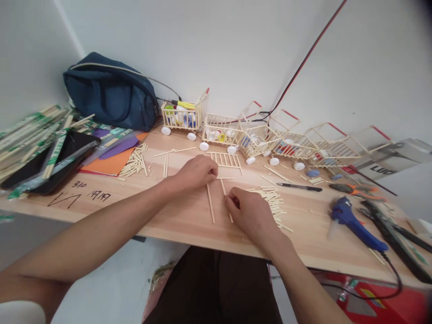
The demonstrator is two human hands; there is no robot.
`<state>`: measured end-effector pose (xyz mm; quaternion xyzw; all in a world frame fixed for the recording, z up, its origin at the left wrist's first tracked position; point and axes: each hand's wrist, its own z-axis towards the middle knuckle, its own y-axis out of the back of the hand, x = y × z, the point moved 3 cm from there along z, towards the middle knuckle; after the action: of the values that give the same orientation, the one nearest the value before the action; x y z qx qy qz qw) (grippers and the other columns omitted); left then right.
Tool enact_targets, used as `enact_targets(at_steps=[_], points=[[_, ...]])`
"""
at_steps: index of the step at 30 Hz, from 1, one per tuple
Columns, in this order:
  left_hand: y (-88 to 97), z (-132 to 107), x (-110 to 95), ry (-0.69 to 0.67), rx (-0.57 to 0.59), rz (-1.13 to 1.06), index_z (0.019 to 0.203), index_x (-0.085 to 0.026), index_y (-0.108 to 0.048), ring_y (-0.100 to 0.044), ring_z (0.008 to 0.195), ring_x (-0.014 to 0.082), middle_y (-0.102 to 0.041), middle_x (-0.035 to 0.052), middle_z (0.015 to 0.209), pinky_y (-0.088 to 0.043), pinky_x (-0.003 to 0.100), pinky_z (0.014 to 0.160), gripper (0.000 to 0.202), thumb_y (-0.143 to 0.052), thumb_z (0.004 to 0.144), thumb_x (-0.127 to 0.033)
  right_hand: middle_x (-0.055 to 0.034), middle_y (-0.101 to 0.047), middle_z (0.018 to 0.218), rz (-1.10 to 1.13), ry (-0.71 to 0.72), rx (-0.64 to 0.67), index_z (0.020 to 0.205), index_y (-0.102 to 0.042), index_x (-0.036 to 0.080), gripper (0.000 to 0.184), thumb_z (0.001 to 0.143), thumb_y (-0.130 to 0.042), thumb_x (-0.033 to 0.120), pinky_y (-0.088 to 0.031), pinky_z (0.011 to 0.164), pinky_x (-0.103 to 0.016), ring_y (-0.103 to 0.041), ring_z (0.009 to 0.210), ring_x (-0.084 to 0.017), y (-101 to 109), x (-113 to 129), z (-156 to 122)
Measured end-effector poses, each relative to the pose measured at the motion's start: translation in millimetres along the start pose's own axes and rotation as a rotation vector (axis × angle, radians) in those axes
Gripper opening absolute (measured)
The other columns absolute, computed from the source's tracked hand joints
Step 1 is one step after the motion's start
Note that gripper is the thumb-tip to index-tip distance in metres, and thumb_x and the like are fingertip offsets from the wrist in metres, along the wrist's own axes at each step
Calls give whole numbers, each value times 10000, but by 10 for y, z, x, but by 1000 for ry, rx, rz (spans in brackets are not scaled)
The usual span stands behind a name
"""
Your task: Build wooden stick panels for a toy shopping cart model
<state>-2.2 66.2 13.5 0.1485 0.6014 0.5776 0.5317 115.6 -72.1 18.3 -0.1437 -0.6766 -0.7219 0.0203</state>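
Observation:
My left hand (198,171) is closed, its fingertips pressed down at the left end of a short thin wooden stick (227,178). Below it a longer stick (210,204) lies roughly lengthwise on the table. Another long stick (222,188) runs from the short one toward me, and the curled fingers of my right hand (249,209) pinch it partway down. Just beyond both hands lies a flat ladder-like stick panel (227,160). Right of my right hand is a pile of short sticks (274,202), partly covered by that hand.
Several small stick-built carts (221,128) with white wheels line the wall. At right lie a blue glue gun (354,222), orange-handled pliers (357,191) and a pen (300,186). Leftward are a stick pile (135,162), orange paper (110,165), packaged chopsticks (30,135) and a blue bag (111,94).

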Motion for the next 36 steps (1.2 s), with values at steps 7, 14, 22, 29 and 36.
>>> enact_targets(at_steps=[7,14,22,29,36], points=[[40,5,32,-9,-61,-16,726,-161,-720,-595,753,181,-709,58,766,-367,279,692,214,-512,769,-132,-40,-619,629,-35,-8,39,663,-551,214,235,878,-509,300,-184,534,-284,-480,543,-156,25,-14,8],[136,-6,53,48,-146,-65,730,-166,-726,-605,737,172,-709,45,751,-388,266,705,216,-520,727,-103,-46,-636,661,-68,-20,66,675,-546,210,246,892,-481,309,-186,538,-287,-514,588,-171,33,-25,6],[189,-13,41,58,-163,-29,729,-159,-712,-595,712,153,-690,33,712,-390,247,680,202,-514,728,-116,-41,-652,685,-100,-18,84,711,-577,199,250,907,-455,293,-187,546,-281,-553,629,-173,86,30,6],[150,-37,-20,62,-101,-8,688,-154,-698,-574,662,143,-687,31,688,-351,246,617,172,-540,755,-166,-39,-663,711,-118,-28,86,731,-580,203,239,910,-455,300,-193,555,-275,-552,640,-173,95,41,-12],[114,-30,18,42,-71,12,686,-146,-708,-591,700,155,-707,45,722,-354,256,631,204,-527,780,-158,-42,-663,716,-119,-25,89,735,-584,205,238,910,-457,305,-190,557,-276,-542,641,-172,88,39,1]])
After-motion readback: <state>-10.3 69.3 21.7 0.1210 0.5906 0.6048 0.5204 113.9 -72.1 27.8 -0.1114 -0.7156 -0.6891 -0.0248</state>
